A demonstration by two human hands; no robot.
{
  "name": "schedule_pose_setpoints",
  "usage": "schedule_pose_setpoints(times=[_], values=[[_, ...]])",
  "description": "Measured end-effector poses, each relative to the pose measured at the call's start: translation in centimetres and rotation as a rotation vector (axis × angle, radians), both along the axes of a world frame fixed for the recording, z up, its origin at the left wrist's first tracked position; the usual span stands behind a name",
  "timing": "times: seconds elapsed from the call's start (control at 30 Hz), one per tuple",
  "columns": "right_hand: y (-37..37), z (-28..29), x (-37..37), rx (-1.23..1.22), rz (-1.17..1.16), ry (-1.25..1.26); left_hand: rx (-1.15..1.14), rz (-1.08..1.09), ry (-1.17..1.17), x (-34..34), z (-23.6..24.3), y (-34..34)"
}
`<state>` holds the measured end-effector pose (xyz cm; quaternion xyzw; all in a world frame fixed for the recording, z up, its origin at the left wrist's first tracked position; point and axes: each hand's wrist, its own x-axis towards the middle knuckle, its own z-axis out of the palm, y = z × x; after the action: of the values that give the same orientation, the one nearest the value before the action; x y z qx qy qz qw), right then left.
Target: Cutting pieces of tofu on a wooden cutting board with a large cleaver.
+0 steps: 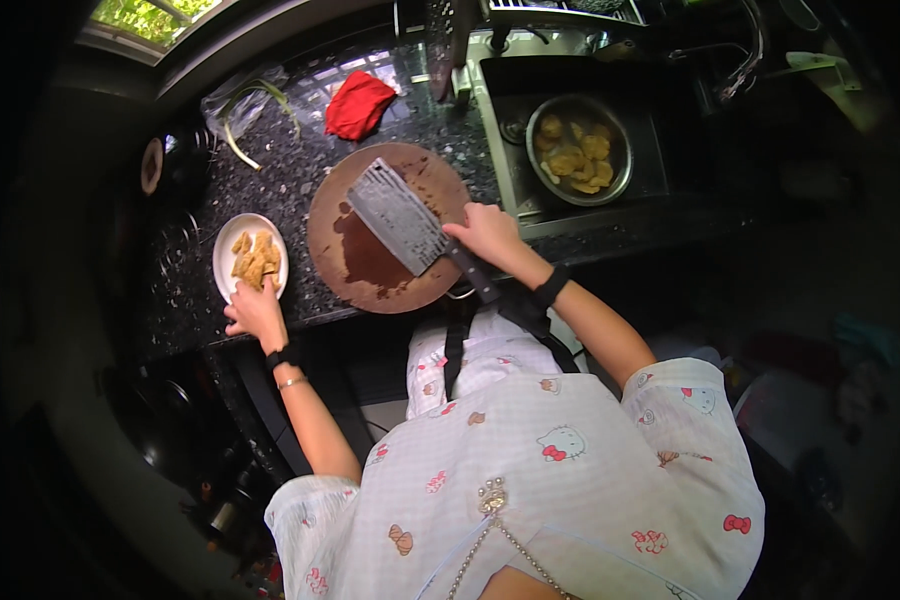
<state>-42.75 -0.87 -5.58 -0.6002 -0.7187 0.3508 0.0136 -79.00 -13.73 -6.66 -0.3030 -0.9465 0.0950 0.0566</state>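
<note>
My left hand grips the near rim of a white oval plate, its thumb side beside the golden-brown food pieces and its other fingers curled outside the rim. A wide-bladed cleaver lies across a round wooden chopping board, its black handle pointing toward me past the board's edge. My right hand is closed at the board's right edge, the thumb by the blade's heel and not wrapped around the handle. What its curled fingers hold, if anything, is hidden. Dark wet stains mark the board.
A red cloth lies behind the board on the speckled black counter. Farther left are a green onion and a clear plastic bag. In the sink at right stands a metal bowl with yellowish pieces. A faucet is beyond.
</note>
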Motion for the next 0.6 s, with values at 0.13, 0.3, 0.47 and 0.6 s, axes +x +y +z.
schedule_pose_setpoints(times=[0.13,0.3,0.47,0.6], values=[[9.0,-6.9,10.7,-0.151,-0.061,0.047,0.136,0.064,0.000,5.6,1.4,-3.8],[21.7,-12.7,19.4,-0.247,-0.329,-0.113,0.130,0.214,-0.170,15.4,3.3,-8.7],[25.8,-17.3,15.1,-0.263,-0.196,-0.249,0.049,0.266,-0.196,26.9,3.3,-12.1],[24.4,-20.4,13.2,-0.041,-0.193,-0.598,0.008,0.377,-0.296,33.8,2.1,-15.3]])
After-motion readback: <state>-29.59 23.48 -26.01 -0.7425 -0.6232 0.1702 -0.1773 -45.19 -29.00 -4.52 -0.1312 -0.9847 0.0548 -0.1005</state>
